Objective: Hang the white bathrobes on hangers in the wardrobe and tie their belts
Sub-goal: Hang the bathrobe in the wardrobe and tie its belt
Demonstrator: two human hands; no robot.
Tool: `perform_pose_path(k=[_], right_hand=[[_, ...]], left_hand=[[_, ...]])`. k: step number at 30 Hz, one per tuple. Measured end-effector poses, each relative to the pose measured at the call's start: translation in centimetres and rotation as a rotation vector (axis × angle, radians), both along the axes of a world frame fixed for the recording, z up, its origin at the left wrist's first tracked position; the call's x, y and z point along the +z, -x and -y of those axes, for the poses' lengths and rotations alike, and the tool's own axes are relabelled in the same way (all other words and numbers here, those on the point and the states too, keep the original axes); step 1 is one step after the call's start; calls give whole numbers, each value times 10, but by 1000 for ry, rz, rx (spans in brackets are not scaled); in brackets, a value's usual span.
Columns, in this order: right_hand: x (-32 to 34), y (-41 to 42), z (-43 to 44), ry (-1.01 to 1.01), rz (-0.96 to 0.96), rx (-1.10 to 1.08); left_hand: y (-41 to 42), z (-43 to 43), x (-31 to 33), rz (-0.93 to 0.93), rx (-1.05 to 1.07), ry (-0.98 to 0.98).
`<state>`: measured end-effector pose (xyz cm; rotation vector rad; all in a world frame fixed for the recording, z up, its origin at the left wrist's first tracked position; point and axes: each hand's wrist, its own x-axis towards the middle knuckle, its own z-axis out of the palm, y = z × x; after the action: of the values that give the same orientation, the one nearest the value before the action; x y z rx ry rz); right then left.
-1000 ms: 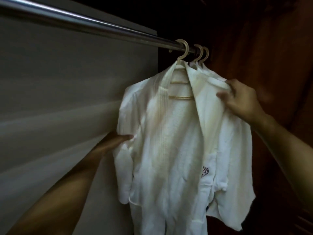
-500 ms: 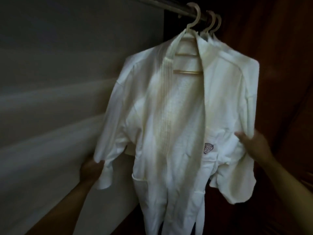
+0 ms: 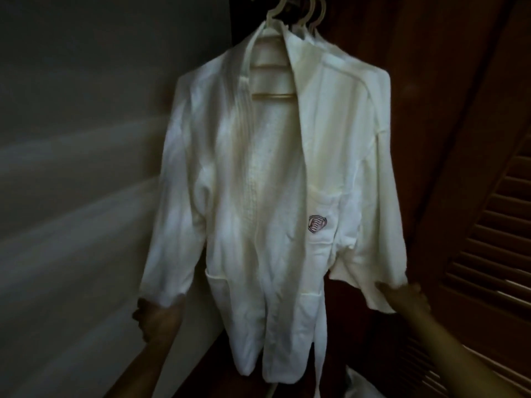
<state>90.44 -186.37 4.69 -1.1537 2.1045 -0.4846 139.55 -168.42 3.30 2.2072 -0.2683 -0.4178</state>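
Note:
A white bathrobe (image 3: 275,196) hangs on a pale hanger (image 3: 273,96) in the wardrobe. Its front is open and a small dark logo (image 3: 317,224) sits on the chest pocket. My left hand (image 3: 155,317) grips the cuff of the left sleeve from below, partly hidden by the cloth. My right hand (image 3: 402,295) holds the lower edge of the right sleeve, pulled out to the side. A narrow white strip, likely the belt (image 3: 318,357), hangs loose at the robe's lower right. Behind it, more white cloth hangs on two further hangers (image 3: 316,12).
A grey wall panel (image 3: 71,168) fills the left side. A dark wooden louvred door (image 3: 488,254) stands close on the right. Something pale (image 3: 359,383) lies at the bottom, below the robe. The rail is almost out of view at the top.
Both hands have slid down from the robe's shoulders to the sleeve cuffs, spreading the sleeves outward. The view has moved closer and lower, so the rail has left the frame.

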Motion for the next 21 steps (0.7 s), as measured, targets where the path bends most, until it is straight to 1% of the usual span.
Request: perform_pose_path(k=[1, 2, 3, 4, 5, 6, 7, 8, 10, 11, 13, 15, 18, 21], right_hand=[[0, -8, -16, -34, 145, 40], [1, -17, -31, -64, 215, 96], [9, -29, -49, -96, 246, 166], [19, -41, -63, -134, 210, 252], [31, -55, -74, -128, 200, 339], [43, -71, -77, -94, 217, 429], [55, -83, -77, -3, 232, 485], [65, -91, -73, 121, 227, 505], [78, -108, -59, 341, 227, 465], [77, -114, -47, 396, 236, 437], [72, -120, -26, 414, 253, 445], [59, -117, -7, 361, 264, 520], [55, -105, -1, 338, 323, 560], [37, -90, -4, 307, 300, 590]], left_hand=[[10, -2, -8, -31, -35, -10], [23, -4, -13, -61, -87, -20], [36, -2, -12, -69, -154, -12], [50, 2, -7, -56, -249, 18], [65, 9, 3, -31, -360, 47], [82, 20, 12, 6, -463, 84], [98, 30, 23, 43, -541, 117], [116, 42, 35, 60, -600, 156], [152, 62, 59, 76, -721, 265], [169, 72, 70, 75, -799, 303], [201, 90, 86, 112, -914, 333], [221, 104, 96, 128, -951, 373], [216, 114, 94, -39, -868, 425], [198, 107, 87, -186, -911, 450]])
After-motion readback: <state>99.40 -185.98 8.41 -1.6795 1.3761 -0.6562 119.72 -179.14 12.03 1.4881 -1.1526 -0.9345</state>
